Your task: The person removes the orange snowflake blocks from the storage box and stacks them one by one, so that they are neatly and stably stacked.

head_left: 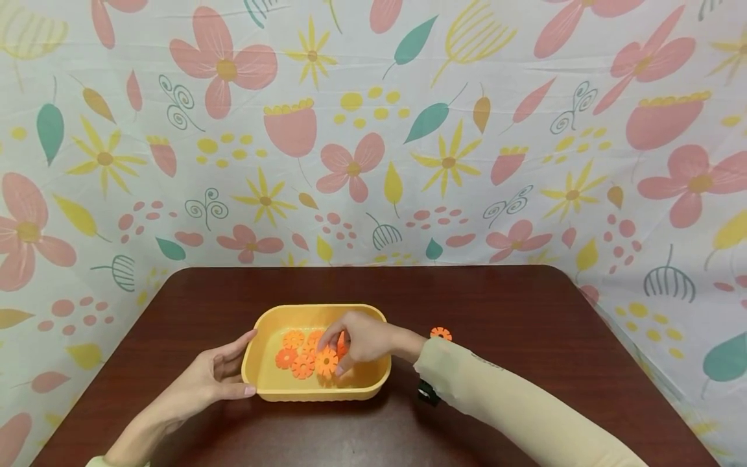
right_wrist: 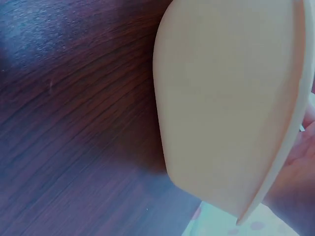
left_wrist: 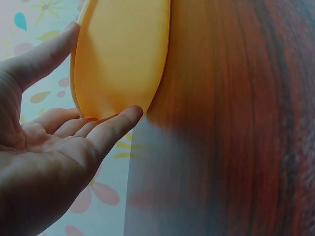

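A yellow plastic basin (head_left: 373, 383) stands on the table, with several orange snowflake building discs (head_left: 302, 366) lying in it. At its left end my left hand (head_left: 210, 376) rests spread, thumb by the near corner and fingers by the far one. In the left wrist view, the left hand's fingers (left_wrist: 118, 125) lie fairly straight against the basin's outside wall (left_wrist: 123, 54). My right hand (head_left: 364, 337) reaches over the right rim and pinches one orange disc (head_left: 326, 361) inside the basin. The right wrist view mostly shows the basin's outer wall (right_wrist: 221, 98), hiding that hand's fingertips.
Another orange disc (head_left: 440, 333) is on the table right of the basin, partly behind the right sleeve (head_left: 502, 395). A dark band (head_left: 428, 392) is at the right wrist. The dark brown table (head_left: 496, 298) ends at a flower-patterned cloth (head_left: 373, 214).
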`<state>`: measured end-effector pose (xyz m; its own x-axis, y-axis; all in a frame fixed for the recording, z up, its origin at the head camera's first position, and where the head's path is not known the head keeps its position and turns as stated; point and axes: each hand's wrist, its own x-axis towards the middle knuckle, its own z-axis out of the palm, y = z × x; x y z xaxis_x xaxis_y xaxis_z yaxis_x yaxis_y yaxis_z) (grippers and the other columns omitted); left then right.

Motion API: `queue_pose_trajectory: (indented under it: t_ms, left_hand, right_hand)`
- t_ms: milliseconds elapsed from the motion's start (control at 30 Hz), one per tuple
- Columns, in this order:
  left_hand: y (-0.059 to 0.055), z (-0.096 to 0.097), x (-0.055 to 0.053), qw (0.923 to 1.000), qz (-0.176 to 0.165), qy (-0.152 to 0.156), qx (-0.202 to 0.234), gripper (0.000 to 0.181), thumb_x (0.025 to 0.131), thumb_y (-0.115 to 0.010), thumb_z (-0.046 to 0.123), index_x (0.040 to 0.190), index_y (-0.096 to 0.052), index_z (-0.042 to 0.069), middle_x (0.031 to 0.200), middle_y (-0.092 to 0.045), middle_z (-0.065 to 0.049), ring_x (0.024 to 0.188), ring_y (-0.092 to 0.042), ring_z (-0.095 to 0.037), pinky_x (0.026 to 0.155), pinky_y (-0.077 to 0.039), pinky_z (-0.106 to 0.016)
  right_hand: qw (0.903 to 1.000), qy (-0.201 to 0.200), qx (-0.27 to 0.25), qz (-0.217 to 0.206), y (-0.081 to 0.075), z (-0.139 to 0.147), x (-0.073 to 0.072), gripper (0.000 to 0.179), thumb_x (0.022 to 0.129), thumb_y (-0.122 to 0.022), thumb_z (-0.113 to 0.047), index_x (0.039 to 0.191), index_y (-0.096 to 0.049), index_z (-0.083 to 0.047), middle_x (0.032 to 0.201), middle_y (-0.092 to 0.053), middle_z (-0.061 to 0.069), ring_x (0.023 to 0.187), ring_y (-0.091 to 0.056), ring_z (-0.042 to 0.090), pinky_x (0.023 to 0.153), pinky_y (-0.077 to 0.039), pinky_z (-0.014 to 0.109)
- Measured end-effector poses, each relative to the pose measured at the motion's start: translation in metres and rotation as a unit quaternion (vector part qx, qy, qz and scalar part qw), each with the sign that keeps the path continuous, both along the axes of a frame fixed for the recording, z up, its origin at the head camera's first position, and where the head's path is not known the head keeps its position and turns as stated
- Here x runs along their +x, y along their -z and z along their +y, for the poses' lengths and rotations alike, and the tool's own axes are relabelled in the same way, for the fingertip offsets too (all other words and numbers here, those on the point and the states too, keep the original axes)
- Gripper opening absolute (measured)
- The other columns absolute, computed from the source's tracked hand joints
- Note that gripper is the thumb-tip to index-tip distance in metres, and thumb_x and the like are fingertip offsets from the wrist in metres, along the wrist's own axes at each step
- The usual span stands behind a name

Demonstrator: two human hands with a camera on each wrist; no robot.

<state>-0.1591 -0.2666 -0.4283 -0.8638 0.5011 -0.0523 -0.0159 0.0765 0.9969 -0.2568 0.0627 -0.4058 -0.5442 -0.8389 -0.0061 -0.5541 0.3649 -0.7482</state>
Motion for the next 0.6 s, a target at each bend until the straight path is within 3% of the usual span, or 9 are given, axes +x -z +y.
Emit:
queue_pose_trajectory:
  t_ms: [367,600]
  left_hand:
    - [0.001,0.001,0.002,1.0000,0.005,-0.001,-0.005,0.096,0.095,-0.074,-0.004,0.166,-0.010,-0.005,0.167,-0.014,-0.033,0.134,-0.056,-0.043,0.096,-0.057,-0.038]
    - [0.002,0.000,0.000,1.0000,0.008,0.000,0.005,0.094,0.095,-0.073,-0.005,0.166,-0.012,-0.004,0.167,-0.014,-0.033,0.134,-0.057,-0.038,0.096,-0.056,-0.039]
  right_hand:
    - [0.9984,0.047,-0.030,0.007,-0.009,0.017,0.006,0.039,0.076,-0.093,-0.001,0.112,-0.081,-0.010,0.095,-0.072,-0.002,0.055,-0.043,0.012,0.054,-0.037,0.021]
    - [0.9962,0.052,-0.068,0.017,-0.016,0.033,0.007,0.041,0.077,-0.092,0.001,0.115,-0.080,-0.004,0.107,-0.074,0.006,0.056,-0.043,0.010,0.057,-0.038,0.022]
